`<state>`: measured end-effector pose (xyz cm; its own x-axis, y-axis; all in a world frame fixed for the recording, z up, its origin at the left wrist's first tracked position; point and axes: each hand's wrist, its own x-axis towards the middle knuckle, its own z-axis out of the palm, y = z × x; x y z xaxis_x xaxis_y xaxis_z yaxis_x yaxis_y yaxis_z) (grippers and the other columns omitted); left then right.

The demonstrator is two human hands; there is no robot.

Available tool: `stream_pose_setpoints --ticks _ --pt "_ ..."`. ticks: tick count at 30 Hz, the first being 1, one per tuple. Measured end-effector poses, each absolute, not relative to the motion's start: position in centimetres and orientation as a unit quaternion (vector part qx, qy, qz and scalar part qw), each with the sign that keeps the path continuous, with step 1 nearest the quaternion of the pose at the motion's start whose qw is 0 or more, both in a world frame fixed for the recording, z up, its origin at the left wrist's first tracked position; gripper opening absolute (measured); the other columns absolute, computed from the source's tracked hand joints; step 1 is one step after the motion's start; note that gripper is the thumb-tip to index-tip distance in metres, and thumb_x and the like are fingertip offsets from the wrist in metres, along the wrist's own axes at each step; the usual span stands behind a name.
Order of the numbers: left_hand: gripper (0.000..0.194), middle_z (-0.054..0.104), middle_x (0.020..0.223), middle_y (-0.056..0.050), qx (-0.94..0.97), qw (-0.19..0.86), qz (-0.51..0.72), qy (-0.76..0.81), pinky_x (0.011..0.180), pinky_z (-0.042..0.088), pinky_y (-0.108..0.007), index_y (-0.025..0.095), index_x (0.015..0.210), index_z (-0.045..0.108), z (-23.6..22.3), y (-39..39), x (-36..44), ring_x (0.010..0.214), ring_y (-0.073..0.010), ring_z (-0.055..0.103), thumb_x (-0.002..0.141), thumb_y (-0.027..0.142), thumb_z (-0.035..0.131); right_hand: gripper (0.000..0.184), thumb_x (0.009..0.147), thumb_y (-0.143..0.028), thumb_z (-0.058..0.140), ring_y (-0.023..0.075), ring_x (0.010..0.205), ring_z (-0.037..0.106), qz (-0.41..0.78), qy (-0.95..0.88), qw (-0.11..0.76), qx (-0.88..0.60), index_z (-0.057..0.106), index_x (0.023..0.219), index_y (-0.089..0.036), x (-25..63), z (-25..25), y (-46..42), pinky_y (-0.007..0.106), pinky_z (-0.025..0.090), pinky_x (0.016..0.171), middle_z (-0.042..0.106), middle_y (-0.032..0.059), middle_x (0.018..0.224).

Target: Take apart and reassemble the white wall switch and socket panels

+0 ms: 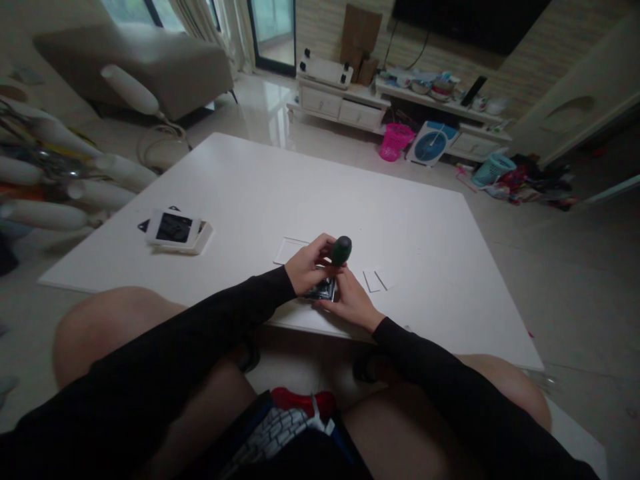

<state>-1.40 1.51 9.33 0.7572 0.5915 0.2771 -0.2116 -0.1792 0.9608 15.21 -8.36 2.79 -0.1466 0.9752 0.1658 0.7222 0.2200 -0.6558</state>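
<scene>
Fingers of my left hand point(309, 267) are closed around the lower part of an upright tool with a dark green rounded handle point(341, 251), which looks like a screwdriver; its shaft and tip are hidden. Beneath, a small dark square piece with a glossy rim point(324, 289) is near the table's front edge. My right hand point(353, 300) grips this piece by its right side, thumb at the near edge. Behind my left hand lies a clear flat rectangular tray or cover point(290, 250). Two thin pale strips point(375, 281) rest to the right of my hands.
At the left of the white table point(400, 220) sits a white box point(197, 241) with a dark-pictured card point(173, 227) on top. Beyond the table stand a pink basket point(395, 141), a blue-and-white fan point(431, 143) and a low white cabinet point(325, 103). White lamp arms point(47, 215) are at left.
</scene>
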Motion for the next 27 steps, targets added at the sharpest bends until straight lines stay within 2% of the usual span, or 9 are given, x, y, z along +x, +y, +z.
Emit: stream_pose_setpoints --ticks 2,5,9,15,18,20,23,27 --pt "0.027 0.071 0.104 -0.009 0.707 0.616 0.323 0.130 0.091 0.055 -0.043 0.019 0.113 0.051 9.2 1.4 -1.5 0.098 -0.0229 0.070 0.094 0.031 0.066 0.080 0.079 -0.046 0.084 0.0353 0.135 0.051 0.218 -0.726 0.288 -0.586 0.043 0.146 -0.024 15.2 2.8 -8.4 0.057 0.047 0.111 0.053 0.0156 0.145" --pt "0.027 0.069 0.104 -0.009 0.707 0.609 0.331 0.139 0.094 0.052 -0.044 0.018 0.118 0.053 8.8 1.2 -1.5 0.097 -0.0233 0.067 0.098 0.035 0.059 0.084 0.079 -0.047 0.084 0.0358 0.130 0.054 0.217 -0.724 0.278 -0.593 0.042 0.147 -0.024 15.1 2.9 -8.4 0.057 0.050 0.107 0.055 0.0156 0.140" --pt "0.034 0.065 0.092 -0.005 0.703 0.603 0.340 0.163 0.094 0.051 -0.044 0.018 0.116 0.054 8.3 1.0 -1.4 0.090 -0.0221 0.064 0.095 0.042 0.065 0.075 0.080 -0.045 0.083 0.0343 0.120 0.058 0.212 -0.721 0.275 -0.600 0.046 0.142 -0.022 15.1 3.0 -8.4 0.055 0.053 0.101 0.058 0.0142 0.128" --pt "0.039 0.063 0.094 -0.006 0.725 0.576 0.337 0.174 0.084 0.056 -0.039 0.017 0.097 0.056 8.7 1.5 -1.1 0.092 -0.0220 0.063 0.090 0.052 0.071 0.082 0.080 -0.045 0.083 0.0346 0.125 0.056 0.216 -0.719 0.279 -0.599 0.042 0.147 -0.023 15.2 2.8 -8.4 0.055 0.052 0.104 0.056 0.0150 0.134" --pt "0.040 0.065 0.095 -0.006 0.702 0.604 0.338 0.169 0.078 0.059 -0.036 0.017 0.101 0.057 8.8 1.9 -1.2 0.093 -0.0219 0.066 0.086 0.047 0.078 0.086 0.080 -0.046 0.083 0.0349 0.127 0.055 0.215 -0.720 0.273 -0.600 0.039 0.149 -0.023 15.1 2.9 -8.5 0.055 0.051 0.105 0.055 0.0158 0.137" --pt "0.036 0.068 0.098 -0.007 0.695 0.617 0.334 0.156 0.079 0.060 -0.037 0.017 0.106 0.058 8.9 2.3 -1.3 0.095 -0.0223 0.069 0.086 0.039 0.078 0.081 0.079 -0.046 0.083 0.0340 0.124 0.056 0.215 -0.719 0.271 -0.603 0.043 0.145 -0.022 15.1 3.0 -8.5 0.054 0.051 0.103 0.056 0.0146 0.134" --pt "0.029 0.071 0.105 -0.010 0.713 0.605 0.325 0.143 0.087 0.058 -0.041 0.016 0.114 0.059 9.0 2.7 -1.6 0.103 -0.0241 0.071 0.091 0.030 0.070 0.071 0.079 -0.045 0.084 0.0312 0.116 0.058 0.219 -0.711 0.278 -0.608 0.049 0.136 -0.023 14.9 3.1 -8.5 0.051 0.053 0.099 0.058 0.0112 0.125" --pt "0.029 0.073 0.110 -0.013 0.715 0.606 0.315 0.150 0.089 0.056 -0.041 0.015 0.120 0.058 9.1 2.6 -1.7 0.106 -0.0243 0.069 0.096 0.032 0.062 0.071 0.076 -0.042 0.086 0.0300 0.115 0.058 0.228 -0.700 0.291 -0.611 0.049 0.133 -0.021 14.8 3.2 -8.5 0.049 0.052 0.100 0.059 0.0101 0.123"
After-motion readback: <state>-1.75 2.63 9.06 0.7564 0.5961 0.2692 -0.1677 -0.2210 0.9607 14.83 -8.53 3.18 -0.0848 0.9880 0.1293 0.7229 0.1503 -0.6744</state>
